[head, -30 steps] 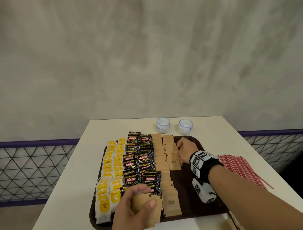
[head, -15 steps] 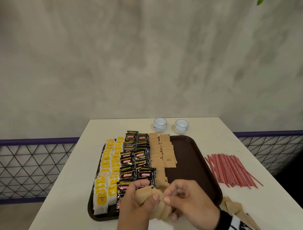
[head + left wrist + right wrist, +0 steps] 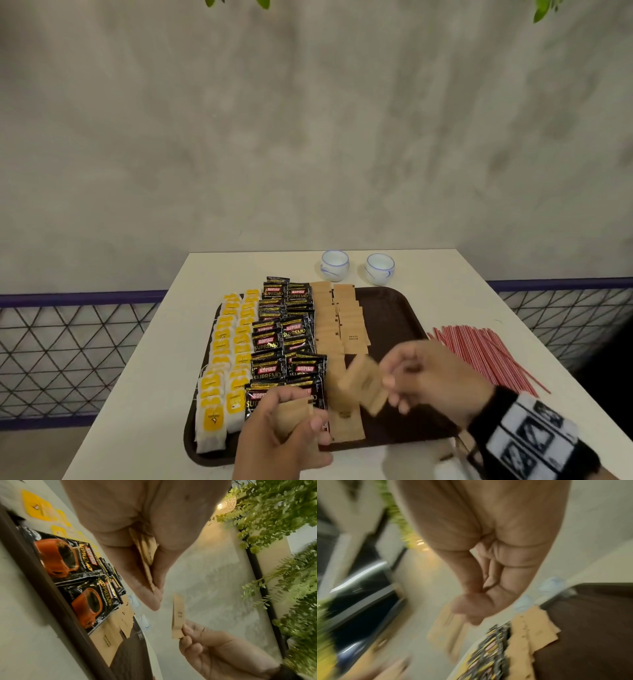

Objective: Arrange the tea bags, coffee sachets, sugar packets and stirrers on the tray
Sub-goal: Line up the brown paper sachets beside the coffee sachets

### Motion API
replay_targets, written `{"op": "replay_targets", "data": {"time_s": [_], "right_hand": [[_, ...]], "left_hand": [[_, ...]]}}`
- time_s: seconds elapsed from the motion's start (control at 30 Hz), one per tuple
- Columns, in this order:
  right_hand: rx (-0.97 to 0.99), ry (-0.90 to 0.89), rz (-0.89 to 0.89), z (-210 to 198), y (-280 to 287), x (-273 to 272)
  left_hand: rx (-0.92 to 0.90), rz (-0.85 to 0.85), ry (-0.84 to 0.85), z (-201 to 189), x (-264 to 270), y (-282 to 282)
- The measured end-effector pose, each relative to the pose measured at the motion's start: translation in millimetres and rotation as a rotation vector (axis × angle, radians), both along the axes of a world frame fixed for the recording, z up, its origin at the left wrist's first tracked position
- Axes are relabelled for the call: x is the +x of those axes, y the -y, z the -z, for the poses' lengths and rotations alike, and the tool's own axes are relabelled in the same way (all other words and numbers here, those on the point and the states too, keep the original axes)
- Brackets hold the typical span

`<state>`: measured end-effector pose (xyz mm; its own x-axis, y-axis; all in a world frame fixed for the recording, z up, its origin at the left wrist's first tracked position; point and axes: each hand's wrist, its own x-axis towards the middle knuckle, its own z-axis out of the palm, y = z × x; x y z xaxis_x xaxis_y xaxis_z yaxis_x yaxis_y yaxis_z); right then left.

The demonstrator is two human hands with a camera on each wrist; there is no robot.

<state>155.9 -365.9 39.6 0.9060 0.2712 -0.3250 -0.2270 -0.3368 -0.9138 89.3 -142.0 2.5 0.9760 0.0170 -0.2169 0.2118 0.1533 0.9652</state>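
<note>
On the left side of the brown tray (image 3: 394, 308) sit two neat rows of yellow tea bags (image 3: 226, 359). Next come two rows of black coffee sachets (image 3: 284, 339). Those look done. Then come the tan sugar packets (image 3: 337, 322): the first row runs almost the whole way down the tray, but the second row stops about halfway.

The left hand (image 3: 284, 435) has its grip curled round a small stack of sugar packets, low over the near edge of the tray. The right hand (image 3: 435, 377) pinches one sugar packet (image 3: 364, 383) between thumb and fingers, up in the air over the tray (it is blurry, so it is likely moving). My guess is this packet goes into the short second row.

Far right, the red stirrers (image 3: 486, 356) lie in a heap on the white table (image 3: 164, 342), off the tray. They are still left to do.
</note>
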Motion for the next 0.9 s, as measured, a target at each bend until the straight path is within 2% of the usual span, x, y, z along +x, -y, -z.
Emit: {"op": "replay_targets", "data": {"time_s": [0.1, 0.2, 0.4, 0.63, 0.8, 0.9], "right_hand": [[0.124, -0.121, 0.369, 20.8, 0.8, 36.5], [0.199, -0.275, 0.517, 45.7, -6.5, 65.3], [-0.052, -0.293, 0.468, 75.4, -10.0, 103.9], [-0.166, -0.304, 0.431, 94.3, -17.1, 115.7], [-0.322, -0.310, 0.422, 84.2, -24.2, 108.6], [-0.351, -0.203, 0.405, 59.8, -36.4, 92.1]], "left_hand": [[-0.041, -0.053, -0.049, 3.0, 1.0, -5.6], [-0.052, -0.051, -0.059, 3.6, 0.9, -6.1], [-0.031, -0.101, -0.060, 6.4, -1.9, -13.7], [-0.016, -0.113, -0.063, 6.7, -0.7, -16.8], [-0.015, -0.126, -0.061, 5.9, 1.9, -15.5], [0.023, -0.122, -0.009, 7.4, 4.1, -10.1]]}}
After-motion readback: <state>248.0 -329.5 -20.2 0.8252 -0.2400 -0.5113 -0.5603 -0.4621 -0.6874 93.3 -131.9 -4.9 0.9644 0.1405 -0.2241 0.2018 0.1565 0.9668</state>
